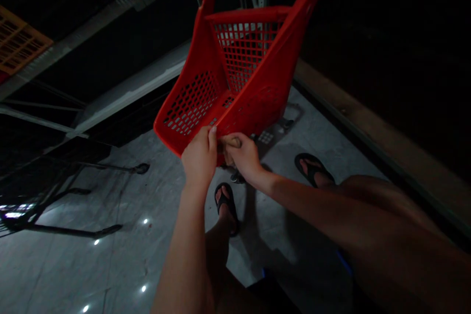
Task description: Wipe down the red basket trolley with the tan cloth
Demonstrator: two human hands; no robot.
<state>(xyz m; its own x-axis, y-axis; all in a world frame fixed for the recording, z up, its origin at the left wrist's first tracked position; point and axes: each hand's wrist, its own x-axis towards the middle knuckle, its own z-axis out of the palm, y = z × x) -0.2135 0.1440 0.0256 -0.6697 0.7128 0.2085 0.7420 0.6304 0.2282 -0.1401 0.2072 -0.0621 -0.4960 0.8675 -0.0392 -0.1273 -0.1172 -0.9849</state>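
Observation:
A red plastic shopping cart [253, 110] with lattice panels stands tilted in the view in front of me. My left hand [199, 157] is closed over the rim at its near corner, thumb on top. Just to the right, my right hand [245, 154] is closed on a crumpled tan cloth [228, 153], pressed against the cart's outer side below the rim. Part of the cloth is hidden behind my fingers. The inside of the basket shows bare lattice and floor through the holes.
Sandalled feet [225, 198] stand on the grey floor [147, 255] below the cart. Dark metal legs with a caster [141, 169] are at the left. A yellow crate [22, 39] is at the upper left. A low ledge [342, 108] runs along the right.

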